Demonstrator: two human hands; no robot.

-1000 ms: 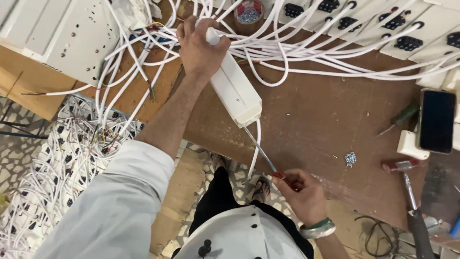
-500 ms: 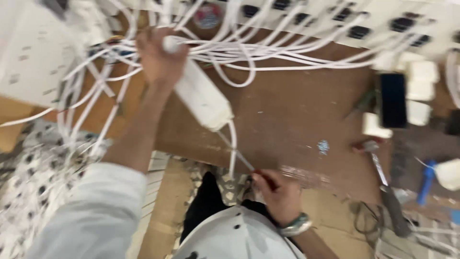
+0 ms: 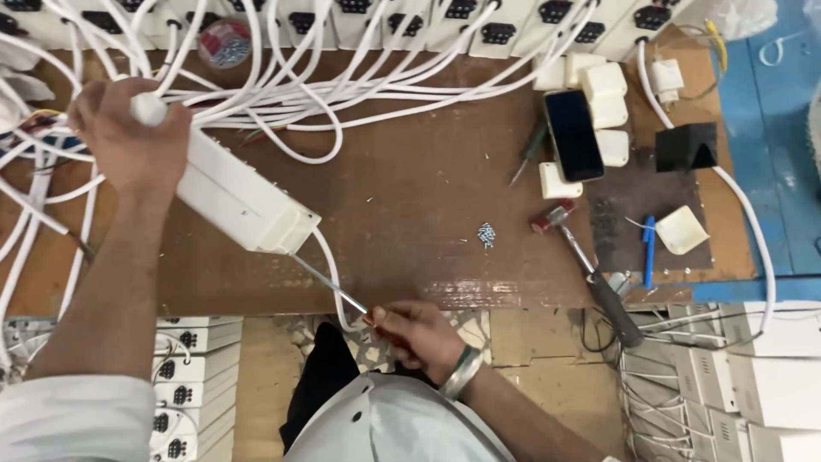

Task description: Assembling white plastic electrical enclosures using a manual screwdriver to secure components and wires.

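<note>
Gripping the white power strip at its far end, the left hand steadies it while the right hand, closed on a screwdriver, drives its tip into the near end, casing seemingly not yet fastened.

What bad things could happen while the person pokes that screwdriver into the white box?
The screwdriver goes into the end of the white box at a slant, so its tip might slip off and scratch the box or nick the white cable right beside it. The left hand grips only the far end of the box, so it could twist. The tiny screws lying loose on the table could get knocked off.
</note>
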